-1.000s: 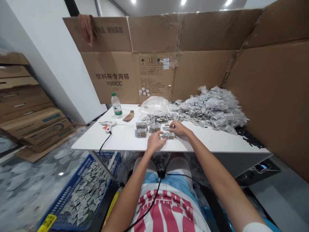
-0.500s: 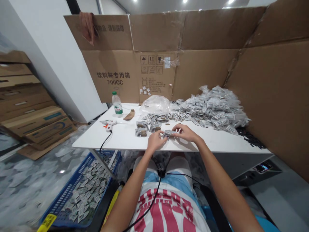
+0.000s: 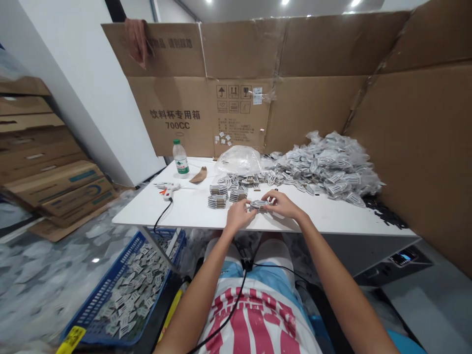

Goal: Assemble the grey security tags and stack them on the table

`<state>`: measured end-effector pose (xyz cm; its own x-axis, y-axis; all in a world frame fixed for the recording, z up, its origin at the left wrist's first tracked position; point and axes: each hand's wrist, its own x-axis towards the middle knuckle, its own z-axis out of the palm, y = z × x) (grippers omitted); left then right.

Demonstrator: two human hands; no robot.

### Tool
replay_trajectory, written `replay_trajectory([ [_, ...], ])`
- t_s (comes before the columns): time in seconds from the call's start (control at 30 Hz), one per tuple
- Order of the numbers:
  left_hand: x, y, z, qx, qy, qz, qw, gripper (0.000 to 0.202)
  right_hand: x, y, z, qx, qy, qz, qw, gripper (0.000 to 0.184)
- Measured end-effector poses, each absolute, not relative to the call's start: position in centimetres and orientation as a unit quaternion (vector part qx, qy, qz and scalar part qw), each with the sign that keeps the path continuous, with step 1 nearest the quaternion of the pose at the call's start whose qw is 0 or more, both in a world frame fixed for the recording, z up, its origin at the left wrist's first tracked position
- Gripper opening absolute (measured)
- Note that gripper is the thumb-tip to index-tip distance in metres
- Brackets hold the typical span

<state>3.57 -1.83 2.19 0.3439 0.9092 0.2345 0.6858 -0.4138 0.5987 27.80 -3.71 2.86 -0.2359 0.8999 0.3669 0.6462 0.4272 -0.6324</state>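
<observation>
A small stack of flat grey-and-white striped pieces with pointed ends (image 3: 259, 206) lies near the table's front edge. My left hand (image 3: 238, 215) pinches its left end, thumb and fingertips against the pieces. At the other end my right hand (image 3: 283, 203) has curled fingers on the stack, partly covering it. Just left of my hands stand several neat stacks of the same pieces (image 3: 217, 201). Loose pieces (image 3: 233, 182) lie behind these stacks.
A large heap of bagged pieces (image 3: 332, 164) fills the back right, with black strips (image 3: 387, 215) beside it. To the left are a glue gun (image 3: 168, 190), a bottle (image 3: 180, 158) and a brown curved scrap (image 3: 199, 175). Cardboard (image 3: 313, 108) walls the table; a blue basket (image 3: 94, 280) stands below.
The whole view has shifted very slightly. Both hands stay at the same stack, with barely any movement of the fingers.
</observation>
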Motion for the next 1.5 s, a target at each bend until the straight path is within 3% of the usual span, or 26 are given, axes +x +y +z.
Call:
replay_trajectory([
  [0.47,3.5,-1.5,1.6,0.795,0.496,0.289,0.197,0.035,27.5,-4.4,2.4,-0.508,-0.746,0.173,0.395,0.02],
  [0.7,3.6,-1.4,1.6,0.793,0.504,0.283,0.194,0.039,27.7,-4.7,1.9,-0.507,-0.726,0.218,0.409,0.037],
  [1.5,3.7,-1.6,2.1,0.795,0.508,0.272,0.189,0.039,27.4,-5.0,-1.0,-0.527,-0.651,0.266,0.477,0.045],
])
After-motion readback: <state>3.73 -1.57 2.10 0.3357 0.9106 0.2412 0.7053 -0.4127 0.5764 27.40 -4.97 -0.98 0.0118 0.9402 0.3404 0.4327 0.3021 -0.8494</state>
